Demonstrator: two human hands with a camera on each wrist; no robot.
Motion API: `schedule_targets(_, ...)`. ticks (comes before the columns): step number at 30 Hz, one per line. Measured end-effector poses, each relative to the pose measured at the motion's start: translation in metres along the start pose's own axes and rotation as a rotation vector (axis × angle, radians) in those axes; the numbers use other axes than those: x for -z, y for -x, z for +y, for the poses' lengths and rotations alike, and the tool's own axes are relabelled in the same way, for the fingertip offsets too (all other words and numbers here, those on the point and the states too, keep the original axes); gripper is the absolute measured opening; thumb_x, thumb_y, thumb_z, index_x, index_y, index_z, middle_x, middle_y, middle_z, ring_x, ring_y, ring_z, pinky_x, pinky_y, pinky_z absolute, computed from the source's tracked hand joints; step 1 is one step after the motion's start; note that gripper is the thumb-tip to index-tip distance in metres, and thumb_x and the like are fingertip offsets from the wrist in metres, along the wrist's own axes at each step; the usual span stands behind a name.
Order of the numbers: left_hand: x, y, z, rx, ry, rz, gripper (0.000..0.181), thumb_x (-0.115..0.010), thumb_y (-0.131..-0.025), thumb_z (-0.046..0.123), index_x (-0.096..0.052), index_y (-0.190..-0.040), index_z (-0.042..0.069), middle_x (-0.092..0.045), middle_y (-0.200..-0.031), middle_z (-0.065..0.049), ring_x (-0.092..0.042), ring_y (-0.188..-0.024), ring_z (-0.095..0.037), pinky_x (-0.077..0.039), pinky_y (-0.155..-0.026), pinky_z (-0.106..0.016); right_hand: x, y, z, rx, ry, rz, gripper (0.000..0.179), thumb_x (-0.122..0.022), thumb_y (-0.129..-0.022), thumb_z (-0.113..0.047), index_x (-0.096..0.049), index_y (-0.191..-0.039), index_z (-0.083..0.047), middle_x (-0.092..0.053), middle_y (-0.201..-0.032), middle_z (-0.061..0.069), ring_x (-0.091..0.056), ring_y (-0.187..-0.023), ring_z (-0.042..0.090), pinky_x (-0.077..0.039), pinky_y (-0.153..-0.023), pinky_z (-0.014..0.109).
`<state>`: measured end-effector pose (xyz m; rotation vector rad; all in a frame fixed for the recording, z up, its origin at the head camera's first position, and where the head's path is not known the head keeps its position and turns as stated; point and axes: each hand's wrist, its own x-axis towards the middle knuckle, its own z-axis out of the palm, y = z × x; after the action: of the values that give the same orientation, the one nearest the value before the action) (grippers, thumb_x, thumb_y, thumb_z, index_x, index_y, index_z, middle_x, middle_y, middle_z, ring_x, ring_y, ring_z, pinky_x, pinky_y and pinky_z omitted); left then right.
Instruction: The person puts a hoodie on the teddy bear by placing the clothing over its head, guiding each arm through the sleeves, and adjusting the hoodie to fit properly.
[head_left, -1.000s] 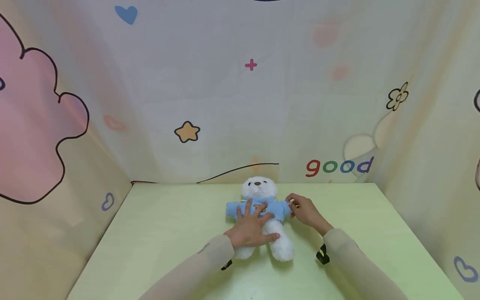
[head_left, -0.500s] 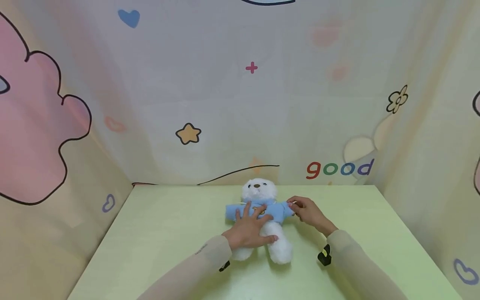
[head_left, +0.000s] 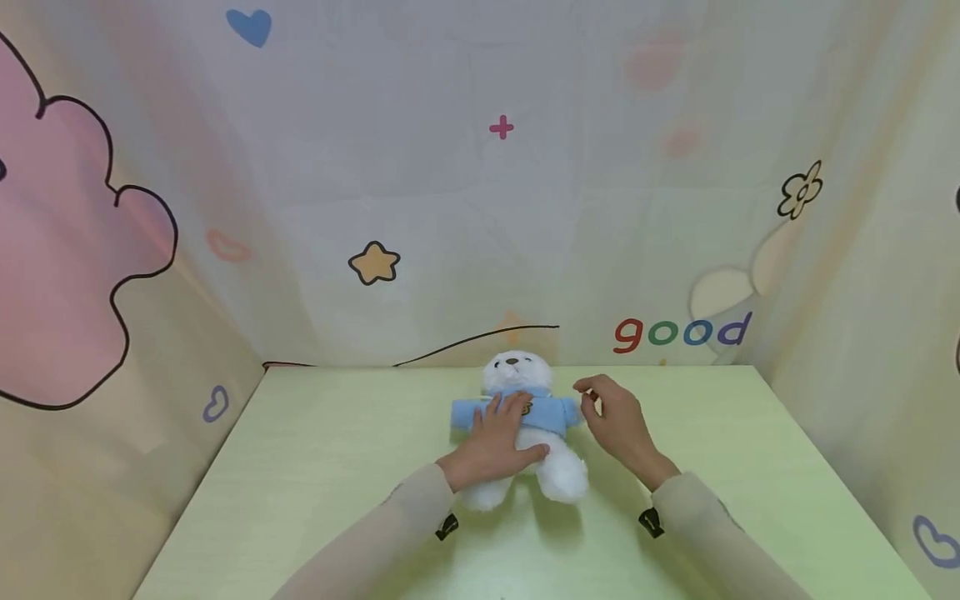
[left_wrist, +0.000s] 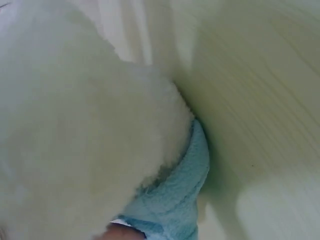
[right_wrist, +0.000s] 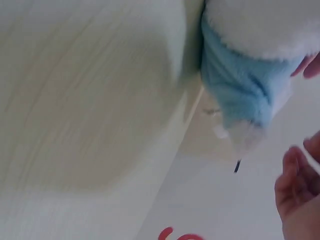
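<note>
A white plush teddy bear (head_left: 564,477) in a light blue top (head_left: 551,415) lies face up at the far middle of the table. My left hand (head_left: 491,446) rests across its belly, fingers on the top and thumb toward a leg. My right hand (head_left: 621,425) is beside the bear's arm at the right, fingers loosely bent and holding nothing. In the right wrist view, a white paw (right_wrist: 247,136) pokes out of the blue sleeve (right_wrist: 240,92), with a gap between it and my right fingers (right_wrist: 295,175). White fur and blue cloth (left_wrist: 175,200) fill much of the left wrist view.
The pale green table (head_left: 337,467) runs back to a printed curtain (head_left: 435,183), close behind the bear's head. Curtains also stand at the left and right sides. Black wrist straps (head_left: 651,522) show under both sleeves.
My right hand has let go of the sleeve end and drawn slightly away. My left fingers have come closer together on the belly. The bear's legs have shifted up a little, with shadow showing below.
</note>
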<state>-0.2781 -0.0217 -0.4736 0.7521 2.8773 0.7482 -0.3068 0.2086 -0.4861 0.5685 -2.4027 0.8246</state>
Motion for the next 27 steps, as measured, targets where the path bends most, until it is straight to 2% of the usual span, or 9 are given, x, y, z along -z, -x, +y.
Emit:
schedule_targets(3, 0.006, -0.001, -0.001, -0.017, 0.087, 0.012, 0.077, -0.057, -0.095, 0.049, -0.026, -0.155, 0.014, -0.031, -0.159, -0.006, -0.021, -0.15, -0.037, -0.02, -0.115, -0.066, -0.001, 0.005, -0.009, 0.138, -0.044, -0.126, 0.022, -0.062, -0.089, 0.001, -0.07, -0.107, -0.007, -0.07, -0.107, 0.006, -0.066, -0.085, 0.019, -0.055, -0.069, 0.031)
schedule_targets(7, 0.017, 0.0, -0.008, -0.016, 0.239, 0.051, 0.06, -0.058, -0.095, 0.034, -0.04, -0.147, 0.009, -0.044, -0.15, -0.009, -0.04, -0.141, -0.03, -0.035, -0.112, -0.051, -0.003, 0.012, -0.013, 0.162, -0.017, -0.32, 0.033, -0.065, -0.092, -0.006, -0.065, -0.125, -0.013, -0.067, -0.119, 0.006, -0.065, -0.104, 0.023, -0.055, -0.086, 0.039)
schedule_targets(10, 0.027, 0.004, -0.023, 0.045, 0.315, 0.156, 0.046, -0.057, -0.094, 0.025, -0.052, -0.136, 0.009, -0.054, -0.137, -0.01, -0.052, -0.127, -0.029, -0.043, -0.103, -0.046, -0.002, 0.012, -0.014, 0.182, 0.019, -0.384, 0.04, -0.064, -0.094, -0.011, -0.061, -0.134, -0.015, -0.064, -0.119, 0.007, -0.063, -0.105, 0.024, -0.052, -0.088, 0.043)
schedule_targets(13, 0.035, 0.01, -0.046, 0.137, 0.329, 0.282, 0.037, -0.056, -0.093, 0.02, -0.058, -0.128, 0.008, -0.06, -0.126, -0.012, -0.057, -0.115, -0.029, -0.047, -0.095, -0.046, 0.0, 0.008, -0.015, 0.215, 0.036, -0.433, 0.039, -0.06, -0.097, -0.014, -0.06, -0.136, -0.015, -0.062, -0.118, 0.007, -0.061, -0.102, 0.023, -0.051, -0.088, 0.043)
schedule_targets(15, 0.038, 0.014, -0.064, 0.199, 0.327, 0.33, 0.031, -0.053, -0.094, 0.017, -0.06, -0.123, 0.006, -0.063, -0.119, -0.012, -0.06, -0.108, -0.027, -0.049, -0.09, -0.044, 0.002, 0.004, -0.017, 0.229, 0.046, -0.464, 0.036, -0.058, -0.099, -0.019, -0.061, -0.134, -0.014, -0.061, -0.121, 0.008, -0.06, -0.106, 0.024, -0.05, -0.09, 0.043)
schedule_targets(19, 0.034, 0.018, -0.093, 0.259, 0.325, 0.302, 0.025, -0.049, -0.097, 0.01, -0.067, -0.114, 0.005, -0.069, -0.112, -0.011, -0.065, -0.103, -0.027, -0.052, -0.087, -0.042, 0.008, -0.005, -0.024, 0.223, 0.044, -0.505, 0.035, -0.057, -0.1, -0.029, -0.066, -0.128, -0.01, -0.058, -0.133, 0.009, -0.056, -0.122, 0.028, -0.047, -0.1, 0.046)
schedule_targets(23, 0.03, 0.018, -0.1, 0.277, 0.46, 0.246, 0.027, -0.049, -0.099, 0.006, -0.07, -0.114, 0.008, -0.069, -0.12, -0.012, -0.063, -0.115, -0.031, -0.052, -0.093, -0.045, 0.009, -0.017, -0.034, 0.211, 0.01, -0.562, 0.038, -0.056, -0.099, -0.036, -0.063, -0.128, -0.012, -0.053, -0.145, 0.005, -0.05, -0.135, 0.029, -0.043, -0.107, 0.049)
schedule_targets(25, 0.028, 0.017, -0.101, 0.284, 0.527, 0.258, 0.026, -0.05, -0.098, 0.006, -0.071, -0.114, 0.009, -0.068, -0.123, -0.011, -0.063, -0.116, -0.031, -0.051, -0.094, -0.044, 0.007, -0.021, -0.038, 0.212, 0.004, -0.609, 0.042, -0.055, -0.099, -0.039, -0.059, -0.134, -0.016, -0.048, -0.15, 0.003, -0.045, -0.139, 0.028, -0.04, -0.11, 0.05)
schedule_targets(27, 0.026, 0.016, -0.104, 0.272, 0.53, 0.289, 0.024, -0.053, -0.097, 0.006, -0.072, -0.111, 0.011, -0.069, -0.121, -0.01, -0.064, -0.114, -0.029, -0.052, -0.093, -0.042, 0.005, -0.022, -0.041, 0.223, 0.004, -0.665, 0.048, -0.054, -0.099, -0.042, -0.053, -0.141, -0.018, -0.043, -0.154, 0.002, -0.038, -0.144, 0.029, -0.035, -0.113, 0.053)
